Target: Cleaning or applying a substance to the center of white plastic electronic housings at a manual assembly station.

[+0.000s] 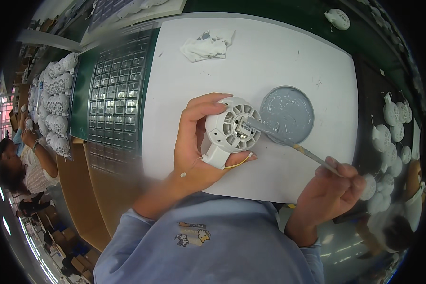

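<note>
My left hand is wrapped round a white round plastic housing with vent slots, a square part at its centre and a short neck. A yellow wire and a thin pale lead with a small connector hang from its lower end. Between the fingers of my right hand is a thin spatula, smeared with grey paste. Its tip reaches the middle of the housing's vented face. Just right of the housing, a round tub of grey paste sits on a white sheet, and the spatula crosses its lower edge.
A crumpled stained tissue lies on the sheet's far part. To the left stands a clear compartment tray, with several white housings beyond it. More housings stand at the right. Other people are at far left and lower right.
</note>
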The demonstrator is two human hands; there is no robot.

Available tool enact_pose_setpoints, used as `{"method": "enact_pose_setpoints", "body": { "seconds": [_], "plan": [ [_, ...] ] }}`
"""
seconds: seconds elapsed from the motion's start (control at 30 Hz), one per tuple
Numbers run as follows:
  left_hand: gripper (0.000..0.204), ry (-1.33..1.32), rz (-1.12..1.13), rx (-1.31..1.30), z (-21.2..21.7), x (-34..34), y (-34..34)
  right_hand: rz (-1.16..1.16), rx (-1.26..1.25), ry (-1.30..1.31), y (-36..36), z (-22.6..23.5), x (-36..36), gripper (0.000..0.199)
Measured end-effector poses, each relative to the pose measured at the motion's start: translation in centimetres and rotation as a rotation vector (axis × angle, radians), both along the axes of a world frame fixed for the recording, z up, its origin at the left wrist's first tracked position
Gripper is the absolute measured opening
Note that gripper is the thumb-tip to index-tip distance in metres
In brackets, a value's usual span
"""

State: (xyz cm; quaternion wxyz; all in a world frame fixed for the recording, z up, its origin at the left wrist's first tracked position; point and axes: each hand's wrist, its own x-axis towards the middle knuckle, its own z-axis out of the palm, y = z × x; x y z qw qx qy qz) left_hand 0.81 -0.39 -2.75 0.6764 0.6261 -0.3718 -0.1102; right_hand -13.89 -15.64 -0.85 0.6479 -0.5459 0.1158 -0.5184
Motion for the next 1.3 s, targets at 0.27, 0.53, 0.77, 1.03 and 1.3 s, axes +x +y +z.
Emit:
{"method": "enact_pose_setpoints", "body": {
  "seconds": [0.27, 0.53, 0.77, 1.03, 1.3],
  "plan": [
    [0.089, 0.809, -0.047, -0.015, 2.4, -0.5, 0.7, -0.141, -0.003, -0.038, -1.4, 0.1, -0.6, 0.012],
    [0.061, 1.074, -0.384, -0.431, 2.0, 0.8, 4.1, -0.337, 0.059, 0.178, -4.1, -2.1, -1.6, 0.013],
    [0.029, 0.898, -0.146, -0.253, 1.4, 0.8, 4.1, -0.346, 0.087, 0.218, -3.4, -3.0, -0.6, 0.013],
    [0.026, 0.855, -0.162, -0.226, 0.8, 0.7, 3.4, -0.27, 0.08, 0.185, -3.7, -3.4, -0.7, 0.012],
    [0.029, 0.772, -0.27, -0.184, 0.6, 0.8, 3.0, -0.246, 0.111, 0.149, -3.9, -2.9, -1.0, 0.012]
  ]
}}
